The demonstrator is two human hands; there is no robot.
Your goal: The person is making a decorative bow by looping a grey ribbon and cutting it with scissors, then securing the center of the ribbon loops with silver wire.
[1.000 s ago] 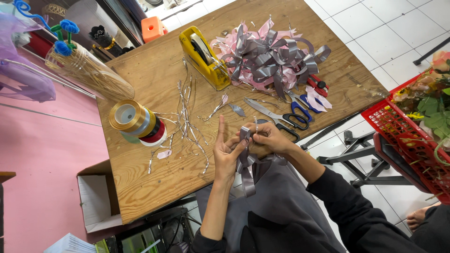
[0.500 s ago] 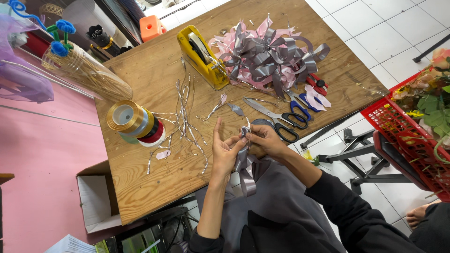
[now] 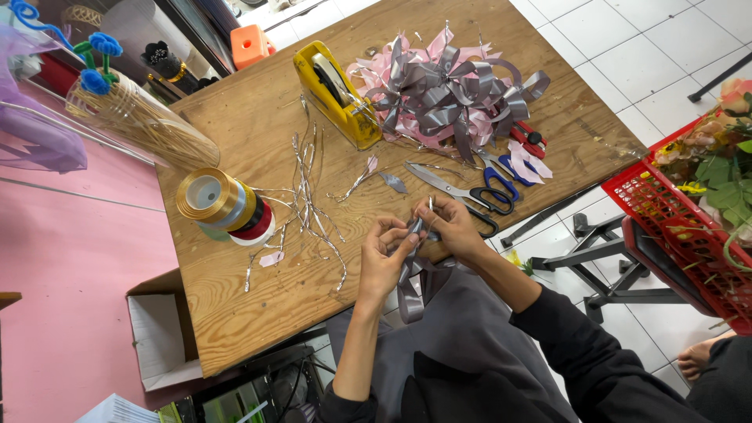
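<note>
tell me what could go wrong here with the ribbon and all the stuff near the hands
1. The grey ribbon hangs off the table edge into the lap; it might snag or slip from the left hand and right hand.
2. The scissors lie just beyond the right hand, so a knuckle could catch the blades.

Bright, even daylight, soft shadows, sharp focus — slight wide-angle stretch at edges
</note>
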